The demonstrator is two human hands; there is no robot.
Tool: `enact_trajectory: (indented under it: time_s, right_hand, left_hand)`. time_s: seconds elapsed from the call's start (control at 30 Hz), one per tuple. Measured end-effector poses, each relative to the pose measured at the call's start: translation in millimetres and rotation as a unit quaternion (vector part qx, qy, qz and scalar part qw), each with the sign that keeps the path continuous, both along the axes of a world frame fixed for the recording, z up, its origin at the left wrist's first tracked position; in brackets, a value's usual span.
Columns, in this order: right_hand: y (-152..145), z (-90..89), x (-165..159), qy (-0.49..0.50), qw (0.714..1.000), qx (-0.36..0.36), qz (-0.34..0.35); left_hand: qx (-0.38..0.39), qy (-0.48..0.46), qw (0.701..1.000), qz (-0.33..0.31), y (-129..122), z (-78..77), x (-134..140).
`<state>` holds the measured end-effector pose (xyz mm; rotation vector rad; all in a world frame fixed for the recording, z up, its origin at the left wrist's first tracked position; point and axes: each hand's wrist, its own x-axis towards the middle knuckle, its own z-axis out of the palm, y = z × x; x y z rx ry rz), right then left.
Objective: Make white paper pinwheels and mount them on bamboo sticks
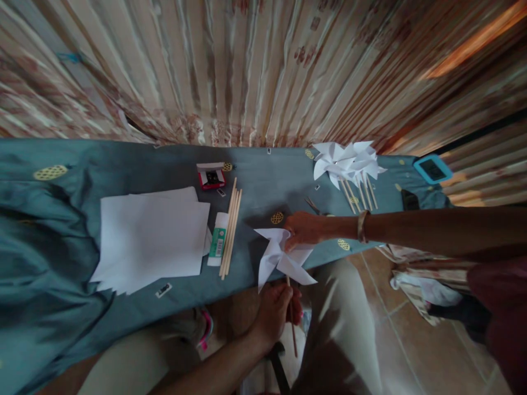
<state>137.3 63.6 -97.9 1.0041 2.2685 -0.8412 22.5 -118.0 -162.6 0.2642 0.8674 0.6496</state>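
Observation:
A white paper pinwheel point(269, 255) on a thin wooden stick point(293, 329) is tilted over the table's front edge. My left hand point(275, 307) is closed around the stick just below the paper blades, thumb on top. From the right, my right hand point(304, 227), with a bracelet at the wrist, grips a blade near the pinwheel's middle; its fingertips are partly hidden. Scissors point(313, 206) lie just beyond that hand. Several wooden sticks point(231, 230) lie to the left, beside a glue stick point(217, 240) with a green label.
A stack of white paper point(154, 238) covers part of the green tablecloth point(263, 181). Behind it sits an open red box point(211, 178) with dark contents. Several pinwheels point(348, 162) lie at the back right, near a blue-framed device point(433, 168) and a dark flat object point(409, 200). Curtains point(247, 71) hang behind.

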Motion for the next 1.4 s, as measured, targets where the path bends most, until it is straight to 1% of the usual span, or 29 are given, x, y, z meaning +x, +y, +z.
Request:
enact_trajectory:
  time_s: [0.23,0.47,0.63,0.83,0.9,0.97,1.03,1.1,1.17,1.23,1.3,1.4]
  right_hand:
    - [-2,0.6,-3,-0.045,0.999,-0.009,0.010]
    - [-7,-0.8,1,-0.064,0.998,0.000,-0.019]
    - [-10,-0.5,0,-0.061,0.997,0.003,-0.037]
    - [-13,6.0,-2,-0.052,0.998,0.023,-0.036]
    - [-13,6.9,1,-0.034,0.999,0.016,-0.037]
    - [-12,6.9,5,0.005,0.999,-0.015,-0.043]
    - [-11,7.1,10,0.048,0.996,-0.053,-0.057]
    - [-11,8.9,14,0.070,0.992,-0.062,-0.079]
    - [-13,12.8,17,0.078,0.991,-0.041,-0.098]
    - [-17,17.8,18,0.089,0.990,0.002,-0.106]
    - [-21,22.4,18,0.115,0.985,0.063,-0.110]
    - [-25,27.5,18,0.176,0.961,0.175,-0.119]
  left_hand:
    - [-0.001,-0.006,1.000,0.001,-1,1.0,0]
    - [0.000,-0.010,1.000,-0.002,-1,-0.1,1]
    - [0.008,-0.009,1.000,-0.003,-2,-1.4,1]
    - [0.022,-0.008,1.000,0.002,-3,-1.6,1]
    - [0.029,-0.010,1.000,0.004,-4,-1.9,1]
    - [0.036,-0.012,0.999,0.007,-5,-2.1,1]
    - [0.047,-0.011,0.999,0.012,-6,-1.8,1]
    - [0.061,-0.010,0.998,0.017,-7,-0.7,1]
    - [0.072,-0.011,0.997,0.027,-6,1.3,1]
    - [0.078,-0.010,0.996,0.040,-4,4.3,2]
    - [0.088,-0.003,0.994,0.058,1,7.9,3]
    - [0.112,0.011,0.990,0.087,9,14.5,2]
